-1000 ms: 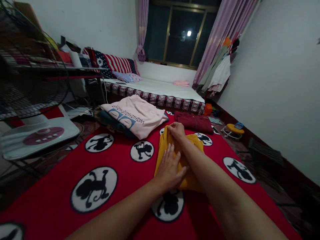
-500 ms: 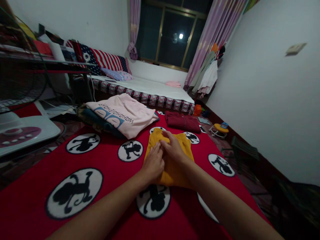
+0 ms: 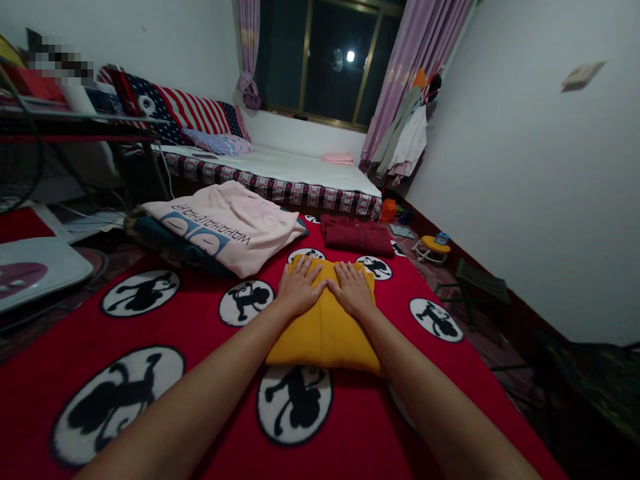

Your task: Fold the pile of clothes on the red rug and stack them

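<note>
A folded yellow garment lies in front of me on a red blanket patterned with black figures in white circles. My left hand rests flat on its far left part, fingers stretched out. On the far right part lies my right hand, also flat, with its thumb close to the left thumb. Beyond, a folded dark red garment sits on the blanket. To the left is a pile with a pale pink printed top uppermost and darker cloth under it.
A bed with a pink folded cloth stands under the window. At left are a cluttered desk and a white plastic object. A yellow stool and a dark folding stool stand at right.
My hands, earlier bunched together over the middle of the yellow garment, have spread apart and flattened on its far part. The garment now looks smoother, and the view has shifted slightly right.
</note>
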Available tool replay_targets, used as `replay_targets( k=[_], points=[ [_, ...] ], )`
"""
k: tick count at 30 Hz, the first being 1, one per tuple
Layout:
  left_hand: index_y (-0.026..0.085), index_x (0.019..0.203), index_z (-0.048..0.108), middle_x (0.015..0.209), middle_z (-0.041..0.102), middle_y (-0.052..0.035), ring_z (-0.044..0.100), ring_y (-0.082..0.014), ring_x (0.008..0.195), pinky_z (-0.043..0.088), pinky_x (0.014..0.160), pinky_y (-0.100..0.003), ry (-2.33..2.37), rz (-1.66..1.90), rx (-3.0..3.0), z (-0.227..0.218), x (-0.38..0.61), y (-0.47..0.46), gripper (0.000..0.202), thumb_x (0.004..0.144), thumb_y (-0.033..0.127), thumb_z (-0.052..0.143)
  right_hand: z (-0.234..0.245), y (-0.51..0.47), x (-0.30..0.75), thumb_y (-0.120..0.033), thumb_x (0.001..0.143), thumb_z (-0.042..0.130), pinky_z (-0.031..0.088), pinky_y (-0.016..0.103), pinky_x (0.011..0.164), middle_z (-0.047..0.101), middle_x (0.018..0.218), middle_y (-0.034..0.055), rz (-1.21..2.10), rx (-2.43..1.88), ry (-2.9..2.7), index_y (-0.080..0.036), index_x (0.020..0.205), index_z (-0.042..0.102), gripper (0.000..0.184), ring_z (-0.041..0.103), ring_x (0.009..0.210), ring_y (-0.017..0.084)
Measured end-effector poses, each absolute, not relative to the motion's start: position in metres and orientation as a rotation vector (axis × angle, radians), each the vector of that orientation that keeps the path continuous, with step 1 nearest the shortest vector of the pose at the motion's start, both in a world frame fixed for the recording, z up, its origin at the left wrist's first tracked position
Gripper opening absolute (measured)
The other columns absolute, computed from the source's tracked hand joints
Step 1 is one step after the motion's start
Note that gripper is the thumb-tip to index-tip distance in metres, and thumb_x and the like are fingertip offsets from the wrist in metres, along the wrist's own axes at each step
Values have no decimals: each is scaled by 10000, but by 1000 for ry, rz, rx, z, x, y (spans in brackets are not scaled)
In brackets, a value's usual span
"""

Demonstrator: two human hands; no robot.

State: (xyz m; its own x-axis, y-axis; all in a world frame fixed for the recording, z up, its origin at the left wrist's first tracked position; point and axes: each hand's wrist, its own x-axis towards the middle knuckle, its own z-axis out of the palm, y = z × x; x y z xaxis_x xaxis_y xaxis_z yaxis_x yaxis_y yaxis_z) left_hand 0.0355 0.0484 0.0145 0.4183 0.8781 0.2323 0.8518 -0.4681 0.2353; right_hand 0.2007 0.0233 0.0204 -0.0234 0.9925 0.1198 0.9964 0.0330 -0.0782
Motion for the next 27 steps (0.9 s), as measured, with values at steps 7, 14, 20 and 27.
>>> replay_targets(
  k=[7, 14, 20, 27],
  points=[
    [228, 1488, 306, 1588, 149, -69, 120, -252, 1465, 138, 1161, -543, 1649, 450, 2538, 17, 35, 47, 639, 945, 562, 269, 19, 16, 202, -561, 959, 203, 106, 494, 1142, 158, 1590, 84, -180, -2310, -1937, -182, 1490, 306, 660, 85, 1461, 253],
    [234, 1491, 295, 1594, 114, -89, 91, -256, 1468, 158, 1151, -544, 1677, 463, 2490, 15, 30, 40, 628, 945, 545, 283, 18, 5, 206, -565, 950, 177, 166, 484, 1137, 70, 1605, 52, -118, -2420, -1849, -174, 1522, 206, 694, 57, 1461, 272],
    [227, 1479, 328, 1595, 114, -100, 80, -269, 1467, 172, 1152, -525, 1677, 497, 2484, 12, 28, 37, 608, 951, 527, 291, 16, 1, 204, -555, 947, 185, 165, 483, 1142, 66, 1606, 46, -98, -2400, -1816, -161, 1521, 210, 698, 61, 1461, 275],
    [207, 1474, 338, 1590, 137, -112, 85, -270, 1465, 168, 1162, -486, 1656, 514, 2476, 16, 28, 34, 601, 958, 513, 304, 15, 2, 205, -547, 950, 195, 180, 485, 1138, 103, 1602, 66, -100, -2368, -1809, -148, 1515, 232, 693, 83, 1456, 289]
  ],
)
